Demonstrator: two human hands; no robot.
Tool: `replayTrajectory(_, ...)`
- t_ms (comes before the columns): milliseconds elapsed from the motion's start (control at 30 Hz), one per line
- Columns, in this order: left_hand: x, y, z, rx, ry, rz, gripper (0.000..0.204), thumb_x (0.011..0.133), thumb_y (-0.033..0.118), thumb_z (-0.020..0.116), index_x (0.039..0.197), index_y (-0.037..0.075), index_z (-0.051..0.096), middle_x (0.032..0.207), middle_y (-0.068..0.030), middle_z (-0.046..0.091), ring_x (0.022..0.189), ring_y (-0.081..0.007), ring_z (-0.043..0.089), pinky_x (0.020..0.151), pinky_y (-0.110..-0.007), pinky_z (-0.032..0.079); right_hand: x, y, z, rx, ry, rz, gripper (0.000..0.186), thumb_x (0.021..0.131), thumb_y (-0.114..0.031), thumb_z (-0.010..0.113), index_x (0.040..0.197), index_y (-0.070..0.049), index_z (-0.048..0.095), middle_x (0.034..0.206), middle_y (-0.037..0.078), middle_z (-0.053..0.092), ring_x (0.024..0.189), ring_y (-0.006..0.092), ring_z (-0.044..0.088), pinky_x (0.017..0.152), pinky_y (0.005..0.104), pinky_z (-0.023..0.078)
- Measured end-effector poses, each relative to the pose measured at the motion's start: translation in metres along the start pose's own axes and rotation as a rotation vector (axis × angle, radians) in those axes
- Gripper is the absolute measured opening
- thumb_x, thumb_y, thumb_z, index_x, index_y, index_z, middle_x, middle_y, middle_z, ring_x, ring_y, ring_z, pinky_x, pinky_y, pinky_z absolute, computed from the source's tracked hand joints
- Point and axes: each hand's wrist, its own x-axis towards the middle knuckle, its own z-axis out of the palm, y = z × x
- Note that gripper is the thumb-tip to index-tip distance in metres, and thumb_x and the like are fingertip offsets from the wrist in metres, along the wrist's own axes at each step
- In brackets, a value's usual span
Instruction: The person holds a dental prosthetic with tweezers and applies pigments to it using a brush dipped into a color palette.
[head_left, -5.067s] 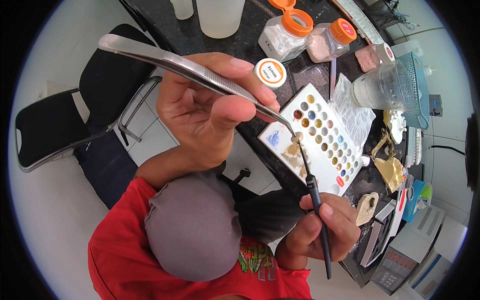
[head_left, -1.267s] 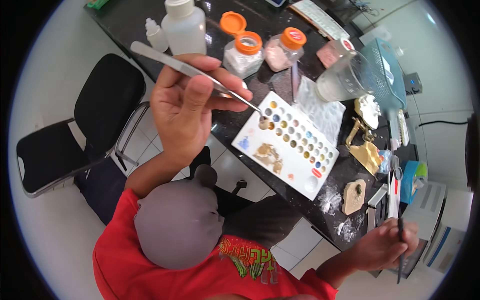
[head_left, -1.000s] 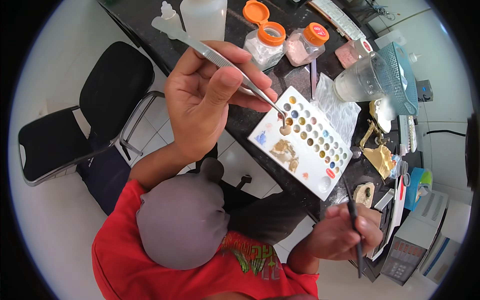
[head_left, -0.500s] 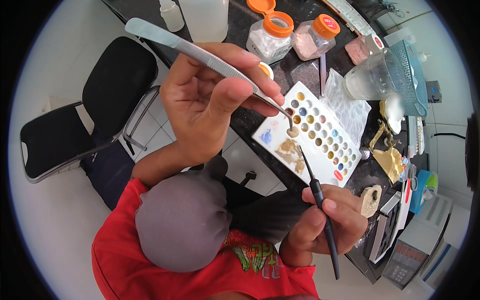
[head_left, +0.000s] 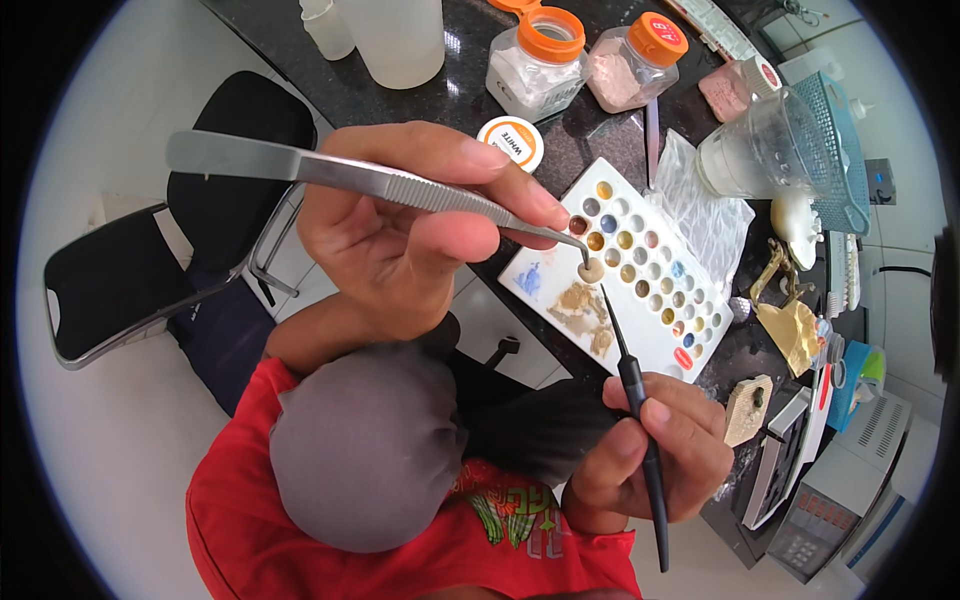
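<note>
My left hand [head_left: 390, 230] is closed on silver tweezers [head_left: 330, 175] with a bent tip, which grip a small round beige piece [head_left: 593, 271] over a white paint palette [head_left: 535, 255] with rows of coloured wells. My right hand [head_left: 665, 440] is closed round a slim black brush-like tool [head_left: 652, 465]; its fine tip points up beside the beige piece, and I cannot tell whether they touch. Tan and blue smears show on the palette below both tool tips.
The black counter [head_left: 280, 40] holds powder jars [head_left: 535, 70], bottles, a white lid [head_left: 512, 140], a clear cup [head_left: 750, 150], a teal basket [head_left: 830, 140], crumpled plastic [head_left: 695, 210], a cream block [head_left: 748, 405] and a white machine [head_left: 830, 500]. A black chair [head_left: 120, 290] stands left.
Since about a second ago my right hand has moved left, bringing the black tool's tip up to the beige piece. The tweezers now lie more nearly horizontal, their rear end lower.
</note>
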Motion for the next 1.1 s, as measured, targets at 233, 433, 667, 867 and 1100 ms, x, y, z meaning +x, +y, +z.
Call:
replayTrajectory(233,0.0002,-0.0002,-0.0002,-0.001,-0.007,0.020,0.036,0.086,0.030,0.057,0.108,0.004,0.047,0.077,-0.0125,0.060,0.061,-0.0223,0.062,0.044,-0.027,0.052,-0.0002,0.0007,-0.0005,0.009,-0.011,0.018,0.027,0.068,0.002,0.063,0.094,0.001,0.054,0.075,0.014,0.060,0.062,0.0208,0.060,0.053,0.0256,0.049)
replayTrajectory(433,0.0005,-0.0026,-0.0013,-0.013,-0.007,0.030,0.036,0.087,0.030,0.057,0.108,0.003,0.046,0.076,-0.0129,0.060,0.061,-0.0226,0.062,0.043,-0.027,0.052,0.0001,0.0004,-0.0003,0.009,-0.021,0.032,0.028,0.068,0.002,0.064,0.094,0.000,0.054,0.075,0.014,0.060,0.062,0.0206,0.060,0.054,0.0262,0.050)
replayTrajectory(667,0.0003,-0.0013,-0.0011,-0.031,-0.008,0.011,0.036,0.087,0.029,0.057,0.108,0.002,0.046,0.077,-0.0130,0.060,0.063,-0.0229,0.063,0.045,-0.028,0.053,0.0032,-0.0027,0.0012,-0.030,-0.040,0.052,0.028,0.068,0.001,0.064,0.094,-0.001,0.054,0.075,0.013,0.060,0.062,0.0203,0.060,0.059,0.0298,0.054)
replayTrajectory(867,-0.0002,0.0005,-0.0008,-0.029,0.008,-0.013,0.035,0.087,0.029,0.057,0.108,0.003,0.047,0.077,-0.0130,0.060,0.063,-0.0229,0.063,0.045,-0.028,0.053,-0.0003,-0.0019,-0.0013,-0.012,-0.035,0.061,0.028,0.068,0.000,0.064,0.094,-0.001,0.054,0.075,0.013,0.060,0.062,0.0207,0.060,0.056,0.0280,0.052)
replayTrajectory(1100,0.0000,-0.0003,-0.0013,-0.036,0.000,-0.008,0.036,0.086,0.029,0.058,0.108,0.003,0.047,0.077,-0.0128,0.060,0.063,-0.0228,0.063,0.045,-0.028,0.053,0.0010,-0.0018,-0.0008,-0.004,-0.033,0.053,0.026,0.068,0.001,0.064,0.092,-0.001,0.055,0.074,0.012,0.060,0.062,0.0207,0.060,0.055,0.0267,0.050)
